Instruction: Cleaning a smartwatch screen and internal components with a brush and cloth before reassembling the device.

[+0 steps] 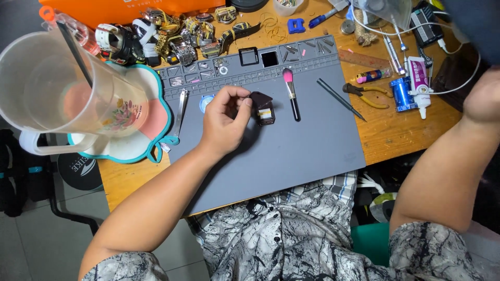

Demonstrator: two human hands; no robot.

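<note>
My left hand (225,120) rests on the grey work mat (291,151), its thumb and fingertips closed on a small dark square watch case (262,106) that lies on the mat. A brush with a pink tip and black handle (291,93) lies just right of the case. My right hand (483,99) is raised at the far right edge of the view, mostly cut off, so what it holds is hidden. A thin dark tool (341,99) lies on the mat further right.
A clear plastic jug (57,88) stands over a teal-rimmed tray (148,122) at the left. Several watches (166,39) are piled at the back. Pliers (367,94), a glue tube (419,83), a blue cylinder (401,93) and cables crowd the wooden table at right.
</note>
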